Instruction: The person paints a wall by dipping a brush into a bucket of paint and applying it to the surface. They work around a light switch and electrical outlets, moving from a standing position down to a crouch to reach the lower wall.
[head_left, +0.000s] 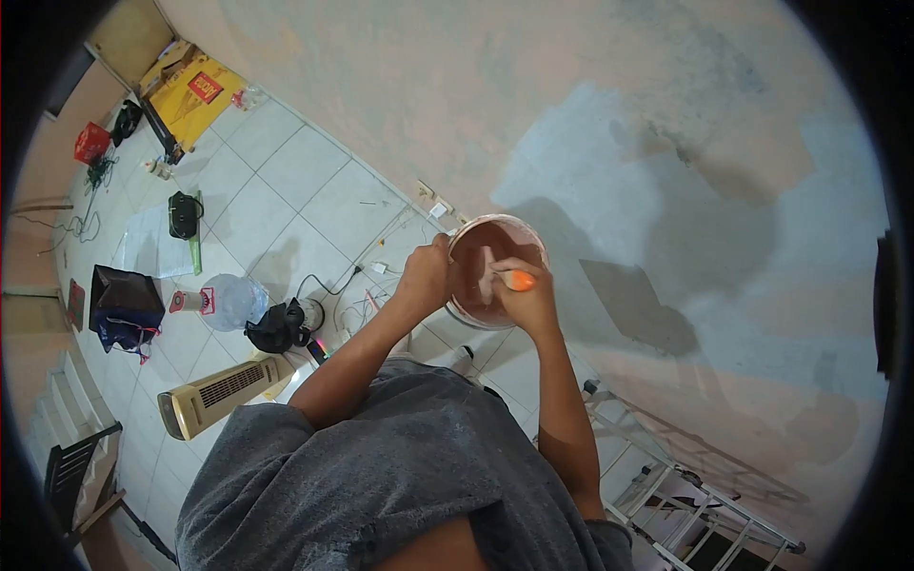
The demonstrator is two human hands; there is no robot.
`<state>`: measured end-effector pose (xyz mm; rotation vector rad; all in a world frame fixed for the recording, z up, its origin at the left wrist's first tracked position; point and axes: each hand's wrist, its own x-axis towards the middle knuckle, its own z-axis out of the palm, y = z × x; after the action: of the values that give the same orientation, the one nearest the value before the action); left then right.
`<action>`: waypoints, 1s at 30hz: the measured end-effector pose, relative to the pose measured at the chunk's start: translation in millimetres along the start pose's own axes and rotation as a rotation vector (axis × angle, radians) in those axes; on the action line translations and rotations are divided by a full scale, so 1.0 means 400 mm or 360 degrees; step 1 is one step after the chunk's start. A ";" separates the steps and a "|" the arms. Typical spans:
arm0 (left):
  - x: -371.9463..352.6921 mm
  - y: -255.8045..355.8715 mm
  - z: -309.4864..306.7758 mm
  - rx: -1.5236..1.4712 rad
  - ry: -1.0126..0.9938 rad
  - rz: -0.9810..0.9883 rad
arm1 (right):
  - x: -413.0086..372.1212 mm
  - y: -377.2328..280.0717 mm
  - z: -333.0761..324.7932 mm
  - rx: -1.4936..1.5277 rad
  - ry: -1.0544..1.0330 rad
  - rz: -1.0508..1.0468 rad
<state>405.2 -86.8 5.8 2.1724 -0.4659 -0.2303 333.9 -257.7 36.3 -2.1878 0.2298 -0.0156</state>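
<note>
A person in a grey shirt had a round bucket (535, 236) right in front of them, close to the wall (581, 157). The left hand (426, 278) was gripping the bucket by its rim, on the left side. The right hand (526, 300) was over the bucket, with its fingers wrapped tight around an orange-handled tool (521, 281). The tool's other end was hard to make out. Inside the bucket was something brownish-pink and wet-looking. The wall was pink, with a big pale blue-grey patch, and dark shadows fell on it. White tiles (300, 169) covered the floor. On the left lay a clear water jug (238, 300), with a black bag (276, 328) just beside it. A long beige fan (228, 395) was nearer the person. A metal ladder (657, 476) was at the lower right, near the wall.
</note>
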 end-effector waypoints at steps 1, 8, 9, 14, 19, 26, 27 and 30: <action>0.005 -0.004 0.000 0.0004 0.0002 -0.0022 | -0.017 -0.021 -0.026 0.0097 0.0123 -0.0031; 0.030 0.020 -0.009 0.0007 -0.0011 0.0086 | -0.152 0.001 -0.097 0.1197 0.0693 0.0405; 0.036 0.017 -0.003 0.0013 -0.0021 0.0087 | -0.165 0.025 -0.091 0.1240 0.0746 0.0365; 0.052 0.027 0.014 -0.0028 -0.0076 0.0187 | -0.214 0.060 -0.073 0.1500 0.1036 0.0306; 0.059 0.064 0.026 -0.0273 -0.0197 0.0127 | -0.241 0.061 -0.086 0.1641 0.1298 0.0152; 0.068 0.115 0.024 -0.0480 -0.0336 0.0032 | -0.204 0.018 -0.175 0.1905 0.1553 -0.0166; 0.071 0.114 0.029 -0.0482 -0.0343 0.0065 | -0.192 0.015 -0.198 0.1938 0.1590 -0.0229; 0.080 0.103 0.038 -0.0584 -0.0399 0.0008 | -0.150 -0.031 -0.276 0.1952 0.1701 -0.0397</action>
<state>419.3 -133.3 29.9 1.7903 -0.5242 -0.5465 266.3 -328.9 115.8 -0.7926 0.3878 -1.1536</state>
